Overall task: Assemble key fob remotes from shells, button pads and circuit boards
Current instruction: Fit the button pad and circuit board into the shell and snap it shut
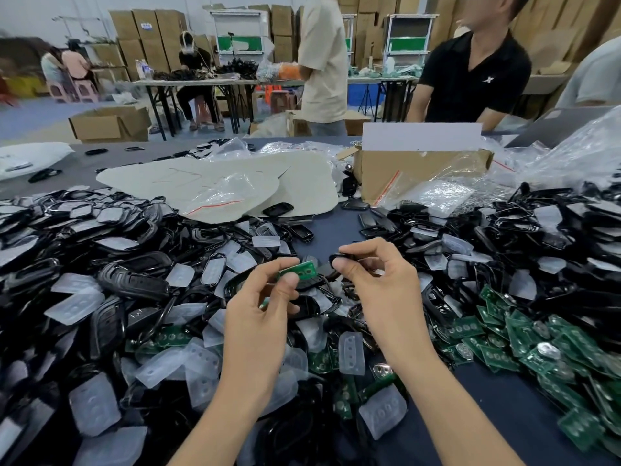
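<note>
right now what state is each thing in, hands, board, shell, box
left hand, pinching the board
board, held above the pile
right hand, pinching the shell
shell, held, board not yet in it
box, open

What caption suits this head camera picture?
Left hand pinches a green circuit board, right hand a black shell, above heaped fob parts.

This is an assembly workshop: cartons (144,31) stack high at the back, workers (193,58) sit at folding tables (188,82), and the counter (504,415) is heaped with loose black shells (134,280), clear pads (351,353) and green boards (497,356).
</note>
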`<state>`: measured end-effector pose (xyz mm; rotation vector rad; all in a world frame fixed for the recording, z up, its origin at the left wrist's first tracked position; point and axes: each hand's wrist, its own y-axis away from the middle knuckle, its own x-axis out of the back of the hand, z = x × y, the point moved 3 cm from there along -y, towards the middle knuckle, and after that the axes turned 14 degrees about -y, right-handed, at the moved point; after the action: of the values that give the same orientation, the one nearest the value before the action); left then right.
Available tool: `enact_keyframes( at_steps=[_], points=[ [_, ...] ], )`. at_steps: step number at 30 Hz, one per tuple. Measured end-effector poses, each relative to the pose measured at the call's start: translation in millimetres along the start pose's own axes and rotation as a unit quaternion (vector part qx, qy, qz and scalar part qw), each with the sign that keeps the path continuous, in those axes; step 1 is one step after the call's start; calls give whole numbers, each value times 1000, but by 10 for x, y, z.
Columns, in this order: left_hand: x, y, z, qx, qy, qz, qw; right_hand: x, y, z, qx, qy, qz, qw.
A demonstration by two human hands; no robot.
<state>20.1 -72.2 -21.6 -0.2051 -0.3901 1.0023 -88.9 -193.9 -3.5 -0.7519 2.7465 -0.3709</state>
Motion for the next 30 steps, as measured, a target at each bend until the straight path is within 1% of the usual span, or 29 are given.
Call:
enact_keyframes(
  at_steps=[2, 6, 8, 10, 12, 14, 20, 30],
  points=[
    [-17, 4, -3, -2, -10, 4, 1000, 3, -7, 23, -22, -35, 10, 999],
    [-26, 26, 23, -11, -35, 31, 999, -15, -27, 123, -96, -110, 16, 989],
    [-5, 23, 31, -12, -43, 49, 998, -44, -32, 163, -133, -172, 8, 976],
    [24, 15, 38, -17, -49, 64, 997, -89, -32, 203, -168, -245, -4, 955],
    [45, 13, 49, -28, -59, 79, 995, -136, -14, 236, -190, -283, -22, 940],
    [54, 15, 52, -34, -69, 90, 993, -173, 16, 261, -194, -281, -38, 939],
    [68, -7, 14, -37, -95, 95, 990, -223, 84, 263, -180, -227, -56, 955],
    [114, -52, -8, -40, -97, 80, 991, -238, 101, 270, -167, -213, -68, 960]
  ],
)
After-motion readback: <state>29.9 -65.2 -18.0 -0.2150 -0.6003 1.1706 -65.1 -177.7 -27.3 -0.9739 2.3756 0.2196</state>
